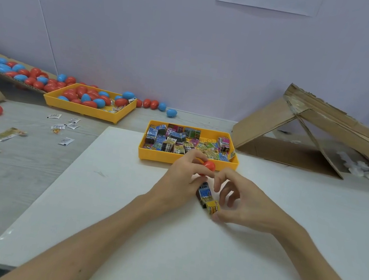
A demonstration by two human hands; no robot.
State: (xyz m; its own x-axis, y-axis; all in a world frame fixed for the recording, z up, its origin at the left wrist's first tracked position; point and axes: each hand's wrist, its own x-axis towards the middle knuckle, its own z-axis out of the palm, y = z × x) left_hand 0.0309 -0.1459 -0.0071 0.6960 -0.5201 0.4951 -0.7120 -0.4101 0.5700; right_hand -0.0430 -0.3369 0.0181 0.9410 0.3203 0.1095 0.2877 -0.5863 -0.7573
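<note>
Left hand point(180, 180) grips one red shell point(209, 166); right hand point(248, 204) pinches one yellow box point(213, 208) (one blue box point(204, 191) touching it); white board point(118, 225), lilac wall point(193, 45).

Yellow tray point(187, 160) just beyond hands point(207, 191)

Two yellow trays: one egg tray point(82, 109), one box tray point(159, 156). The eggs point(89, 98), red and blue, run to dozens, too heaped for an exact count. Five loose eggs point(154, 104) lie past the tray — three red, two blue. Boxes point(177, 136) in their tray: roughly two dozen. Outside it, two more, a blue box point(204, 190) and a yellow box point(213, 207) — plus one red shell point(209, 165). Six white sachets point(66, 141). One white board point(119, 214).
</note>
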